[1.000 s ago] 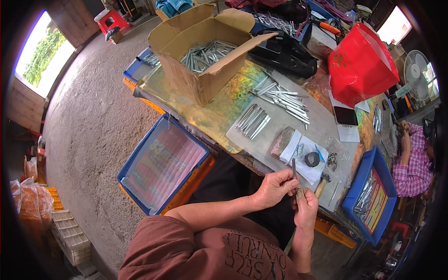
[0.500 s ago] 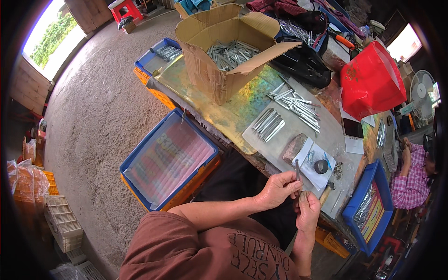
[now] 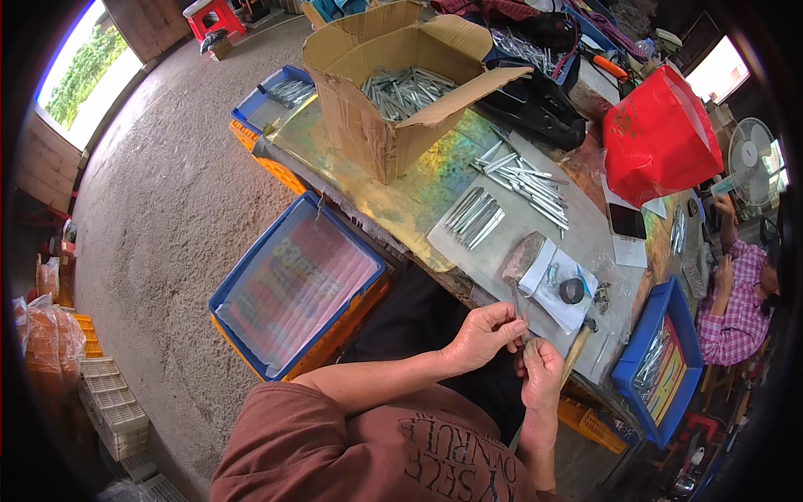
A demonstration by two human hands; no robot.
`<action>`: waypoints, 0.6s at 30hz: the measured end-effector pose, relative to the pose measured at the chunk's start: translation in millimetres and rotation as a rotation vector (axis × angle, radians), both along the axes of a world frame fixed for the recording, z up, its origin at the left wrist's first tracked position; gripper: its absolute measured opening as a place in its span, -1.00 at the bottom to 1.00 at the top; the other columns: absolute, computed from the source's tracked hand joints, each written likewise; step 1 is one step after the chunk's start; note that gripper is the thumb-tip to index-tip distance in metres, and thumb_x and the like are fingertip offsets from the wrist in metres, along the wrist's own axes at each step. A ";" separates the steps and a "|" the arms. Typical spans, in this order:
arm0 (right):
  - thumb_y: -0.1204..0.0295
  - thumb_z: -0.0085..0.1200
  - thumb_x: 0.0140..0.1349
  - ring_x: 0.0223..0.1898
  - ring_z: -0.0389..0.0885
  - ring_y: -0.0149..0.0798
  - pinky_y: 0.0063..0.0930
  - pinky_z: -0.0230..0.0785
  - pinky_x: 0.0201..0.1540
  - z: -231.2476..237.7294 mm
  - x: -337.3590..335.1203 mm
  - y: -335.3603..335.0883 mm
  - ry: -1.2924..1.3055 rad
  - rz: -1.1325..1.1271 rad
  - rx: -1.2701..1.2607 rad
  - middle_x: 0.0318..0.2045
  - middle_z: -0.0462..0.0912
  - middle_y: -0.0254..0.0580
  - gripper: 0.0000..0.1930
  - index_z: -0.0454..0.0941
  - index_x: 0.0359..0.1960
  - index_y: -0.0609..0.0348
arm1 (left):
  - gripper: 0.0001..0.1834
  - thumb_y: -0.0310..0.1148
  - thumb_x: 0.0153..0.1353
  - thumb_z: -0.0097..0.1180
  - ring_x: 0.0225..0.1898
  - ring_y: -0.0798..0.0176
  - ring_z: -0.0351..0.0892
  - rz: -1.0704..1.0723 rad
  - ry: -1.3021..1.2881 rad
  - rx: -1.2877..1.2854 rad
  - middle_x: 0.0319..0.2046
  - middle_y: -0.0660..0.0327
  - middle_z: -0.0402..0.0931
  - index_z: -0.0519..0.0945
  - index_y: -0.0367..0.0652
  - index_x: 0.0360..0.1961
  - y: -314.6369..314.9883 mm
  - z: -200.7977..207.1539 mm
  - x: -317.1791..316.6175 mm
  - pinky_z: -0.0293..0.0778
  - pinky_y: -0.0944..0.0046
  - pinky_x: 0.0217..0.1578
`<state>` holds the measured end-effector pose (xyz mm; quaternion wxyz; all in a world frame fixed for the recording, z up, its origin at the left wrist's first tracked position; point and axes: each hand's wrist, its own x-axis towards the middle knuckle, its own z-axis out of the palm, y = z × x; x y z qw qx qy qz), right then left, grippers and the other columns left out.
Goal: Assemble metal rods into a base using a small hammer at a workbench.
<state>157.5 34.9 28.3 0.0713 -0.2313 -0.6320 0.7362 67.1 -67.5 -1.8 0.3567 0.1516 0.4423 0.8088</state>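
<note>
Left hand (image 3: 485, 335) was nearly closed, thumb and fingertips pinching a narrow dark-grey metal strip (image 3: 516, 299). Strip stuck up out of the grip, pointing away from the body, at the near edge of the bench. Right hand (image 3: 542, 372) was just beside it, fingers curled in, thumb against forefinger; couldn't tell whether it had hold of the strip's lower end or anything else.

Nearest the hands: a wooden-handled hammer (image 3: 577, 347) by the right hand, a white paper sheet (image 3: 547, 308) with a squat black cylinder (image 3: 571, 290) on it, and a rough grey-brown block (image 3: 522, 258) beside the sheet. Farther up the bench: a neat row of silver metal strips (image 3: 474, 219), a looser silver pile (image 3: 531, 188), and an open brown cardboard box (image 3: 355, 125) holding more.
</note>
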 end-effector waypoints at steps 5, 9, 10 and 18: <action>0.35 -0.09 0.17 -0.65 0.22 -0.54 -0.72 0.06 -0.59 -1.8 2.4 -0.2 -0.003 -0.014 -0.019 -0.66 0.32 -0.39 -0.79 0.31 -0.55 0.18 | -0.86 -0.37 0.16 -0.05 -0.54 0.56 0.37 0.010 0.005 -0.008 -0.53 0.34 0.43 0.43 -0.24 -0.38 0.3 -1.1 1.8 0.34 0.57 -0.55; 0.35 -0.09 0.17 -0.65 0.22 -0.53 -0.72 0.06 -0.59 -2.6 3.7 -1.0 0.003 -0.017 -0.029 -0.67 0.33 -0.38 -0.79 0.32 -0.53 0.20 | -0.84 -0.32 0.16 -0.04 -0.54 0.55 0.41 -0.008 0.020 -0.052 -0.54 0.34 0.45 0.43 -0.21 -0.38 -1.7 3.6 1.6 0.32 0.58 -0.67; 0.35 -0.09 0.17 -0.65 0.22 -0.53 -0.72 0.06 -0.59 -3.1 4.2 -0.8 0.006 -0.015 -0.028 -0.66 0.33 -0.38 -0.79 0.32 -0.53 0.21 | -0.84 -0.32 0.16 -0.05 -0.54 0.56 0.41 -0.009 0.020 -0.052 -0.54 0.34 0.45 0.43 -0.20 -0.39 -1.8 3.8 1.9 0.31 0.58 -0.69; 0.36 -0.09 0.17 -0.65 0.22 -0.53 -0.72 0.06 -0.60 -6.7 6.7 0.0 -0.001 -0.023 -0.037 -0.66 0.33 -0.37 -0.79 0.32 -0.53 0.21 | -0.84 -0.31 0.16 -0.05 -0.54 0.57 0.40 -0.007 0.003 -0.027 -0.54 0.35 0.44 0.42 -0.19 -0.39 0.0 1.2 4.1 0.27 0.60 -0.73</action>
